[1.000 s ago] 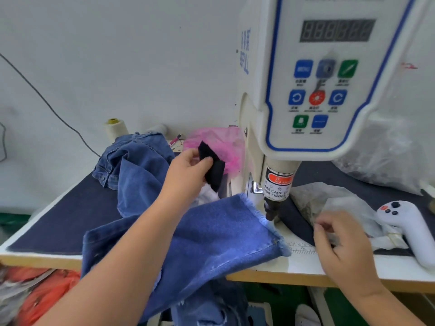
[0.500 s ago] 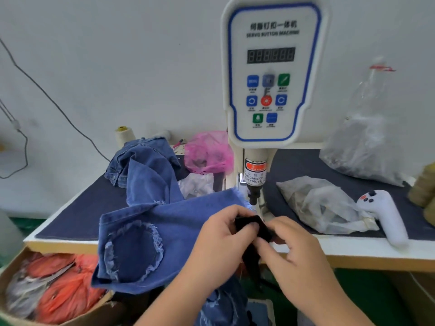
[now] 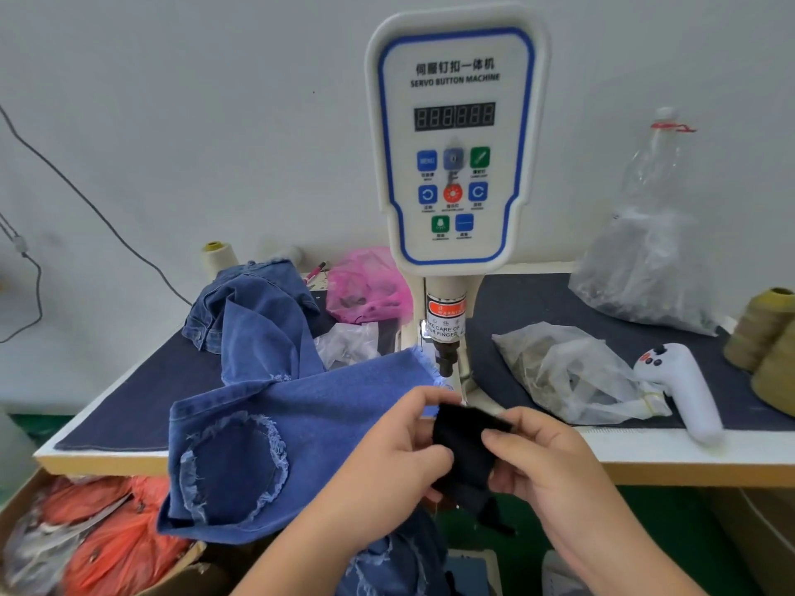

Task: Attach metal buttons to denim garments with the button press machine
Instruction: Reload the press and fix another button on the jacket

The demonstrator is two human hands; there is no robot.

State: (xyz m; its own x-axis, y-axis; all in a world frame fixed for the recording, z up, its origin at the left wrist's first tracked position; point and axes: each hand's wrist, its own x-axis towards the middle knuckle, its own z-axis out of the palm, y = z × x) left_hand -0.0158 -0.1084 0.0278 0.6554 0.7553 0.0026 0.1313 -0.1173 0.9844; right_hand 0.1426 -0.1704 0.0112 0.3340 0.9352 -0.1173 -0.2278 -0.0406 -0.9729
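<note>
**Both hands on the black cloth, jeans waiting under the press**

We're looking down at the tabletop [image 3: 645,449] and here's our left hand [image 3: 387,462] and right hand [image 3: 555,471], meeting just in front of its near edge. Between them sits a small piece of black cloth [image 3: 462,449]. Left grip: fingers curled, thumb and fingertips pinching the cloth's left side. Right grip: thumb on top, fingers tucked beneath, pinching the right side. The cloth's lower end dangles below the hands, and we can't make out its full shape.

The jeans [image 3: 275,423] are draped over the tabletop's front edge, one frayed hem reaching right up beside the black punch tip of the button machine [image 3: 456,139]. A frayed circular patch shows on the hanging part; the rest of the jeans is bunched up behind and partly hidden below our arms. No metal button that we can pick out. The die under the punch is hidden by the hem and our left hand.

Right of the machine lies a clear plastic bag [image 3: 568,376], contents too murky to name, with a white handheld controller [image 3: 684,389] just beside it. A pink bag [image 3: 365,281] sits behind the jeans. At the far right edge, thread cones [image 3: 765,329] are cut off by the frame.
</note>
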